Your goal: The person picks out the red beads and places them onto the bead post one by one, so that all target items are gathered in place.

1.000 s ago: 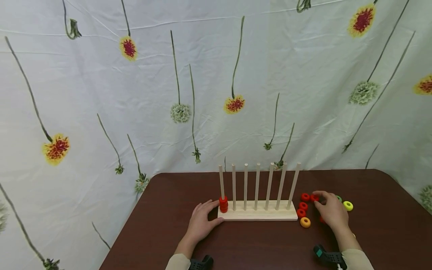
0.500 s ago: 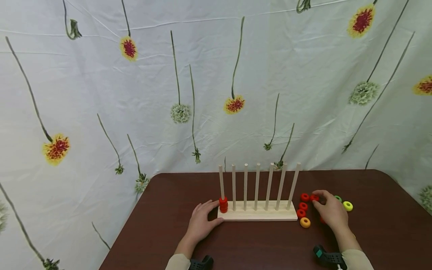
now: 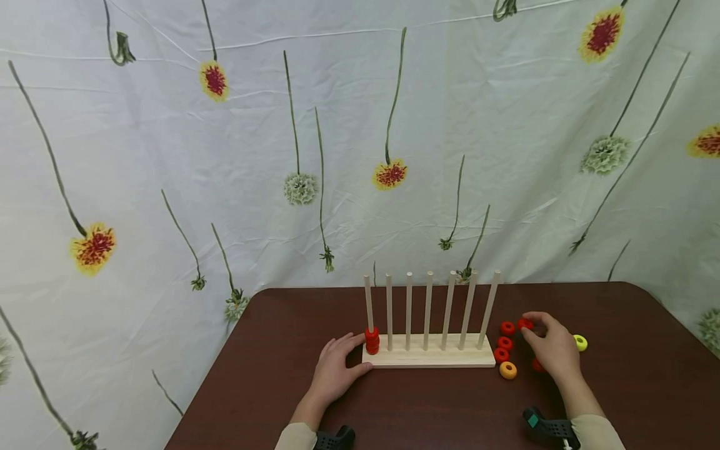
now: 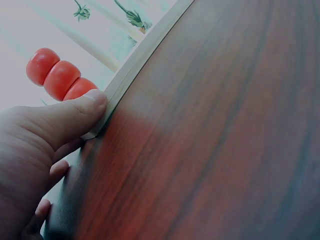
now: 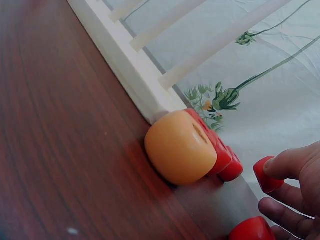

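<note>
A wooden peg stand (image 3: 433, 358) with several upright pegs stands on the dark table. Red beads (image 3: 372, 342) are stacked on its leftmost peg; three show in the left wrist view. My left hand (image 3: 337, 369) holds the stand's left end, thumb (image 4: 92, 102) on the front edge and fingers behind the end. Right of the stand, my right hand (image 3: 554, 350) pinches a red bead (image 5: 265, 175) between thumb and index finger. Loose red beads (image 3: 504, 344) and an orange bead (image 3: 508, 370) lie between that hand and the stand.
Another red bead (image 3: 538, 365) lies under my right palm, partly covered. A yellow bead (image 3: 580, 342) sits just right of the hand. Behind the table (image 3: 270, 325) hangs a flowered cloth (image 3: 337, 237).
My right hand has risen slightly with the pinched red bead, which now appears a little higher. The green bead behind it has gone out of sight. The left hand stays put.
</note>
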Demonstrator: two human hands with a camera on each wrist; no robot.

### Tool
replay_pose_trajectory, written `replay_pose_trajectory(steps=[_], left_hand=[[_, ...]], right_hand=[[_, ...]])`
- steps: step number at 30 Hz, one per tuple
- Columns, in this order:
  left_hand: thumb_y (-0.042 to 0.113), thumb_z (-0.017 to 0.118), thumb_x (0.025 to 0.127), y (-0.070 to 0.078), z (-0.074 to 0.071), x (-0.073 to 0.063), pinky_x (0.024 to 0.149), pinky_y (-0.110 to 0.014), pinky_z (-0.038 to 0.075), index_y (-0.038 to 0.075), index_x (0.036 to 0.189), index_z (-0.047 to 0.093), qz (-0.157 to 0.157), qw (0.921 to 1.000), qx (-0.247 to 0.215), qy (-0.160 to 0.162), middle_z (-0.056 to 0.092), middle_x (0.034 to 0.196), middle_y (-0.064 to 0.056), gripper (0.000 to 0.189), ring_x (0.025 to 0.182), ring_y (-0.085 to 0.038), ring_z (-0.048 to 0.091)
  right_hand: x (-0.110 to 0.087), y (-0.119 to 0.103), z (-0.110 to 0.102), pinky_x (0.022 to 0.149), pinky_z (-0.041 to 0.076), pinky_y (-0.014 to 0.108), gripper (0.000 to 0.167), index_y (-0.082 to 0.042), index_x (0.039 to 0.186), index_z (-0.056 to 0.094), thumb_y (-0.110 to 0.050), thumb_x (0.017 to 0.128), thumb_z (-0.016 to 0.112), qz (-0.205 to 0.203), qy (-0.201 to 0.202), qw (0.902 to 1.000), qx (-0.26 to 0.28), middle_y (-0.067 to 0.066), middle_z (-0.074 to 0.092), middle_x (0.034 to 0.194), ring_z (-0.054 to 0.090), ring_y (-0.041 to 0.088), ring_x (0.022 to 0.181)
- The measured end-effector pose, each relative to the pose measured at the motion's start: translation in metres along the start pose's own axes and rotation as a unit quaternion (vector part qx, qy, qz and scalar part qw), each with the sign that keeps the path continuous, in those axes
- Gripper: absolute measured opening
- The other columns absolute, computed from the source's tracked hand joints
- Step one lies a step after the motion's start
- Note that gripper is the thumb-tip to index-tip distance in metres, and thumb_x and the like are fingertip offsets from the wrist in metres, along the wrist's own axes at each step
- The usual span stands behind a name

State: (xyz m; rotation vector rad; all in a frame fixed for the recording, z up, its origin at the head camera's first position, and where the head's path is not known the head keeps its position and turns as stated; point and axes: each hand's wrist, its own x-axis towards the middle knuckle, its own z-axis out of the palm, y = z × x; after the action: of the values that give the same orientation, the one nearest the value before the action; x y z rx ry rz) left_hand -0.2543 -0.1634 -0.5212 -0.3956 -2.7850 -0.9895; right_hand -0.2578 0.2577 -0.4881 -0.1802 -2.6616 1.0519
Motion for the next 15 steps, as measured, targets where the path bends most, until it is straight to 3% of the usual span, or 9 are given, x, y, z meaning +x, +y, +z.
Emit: replay_pose_trajectory(steps=[7,15], left_hand=[[0.033,0.080,0.084,0.001,0.000,0.001,0.120,-0.060,0.027,0.012,0.136,0.063,0.003,1.0000,0.004,0.003,0.064,0.138,-0.007,0.058,0.138,-0.031,0.051],[0.032,0.080,0.084,0.000,0.000,0.001,0.120,-0.061,0.027,0.012,0.136,0.063,0.003,1.0000,0.000,0.003,0.065,0.137,-0.007,0.058,0.138,-0.032,0.051]], right_hand=[[0.001,-0.008,-0.002,0.064,0.042,0.025,0.032,-0.002,0.124,0.062,-0.016,0.096,0.064,0.003,0.046,0.9988,0.015,0.023,0.065,0.110,0.059,0.030,0.089],[0.001,-0.022,-0.006,0.062,0.041,0.021,0.030,-0.004,0.124,0.064,-0.015,0.097,0.061,-0.004,0.088,0.9957,0.031,0.015,0.060,0.103,0.051,0.019,0.083]])
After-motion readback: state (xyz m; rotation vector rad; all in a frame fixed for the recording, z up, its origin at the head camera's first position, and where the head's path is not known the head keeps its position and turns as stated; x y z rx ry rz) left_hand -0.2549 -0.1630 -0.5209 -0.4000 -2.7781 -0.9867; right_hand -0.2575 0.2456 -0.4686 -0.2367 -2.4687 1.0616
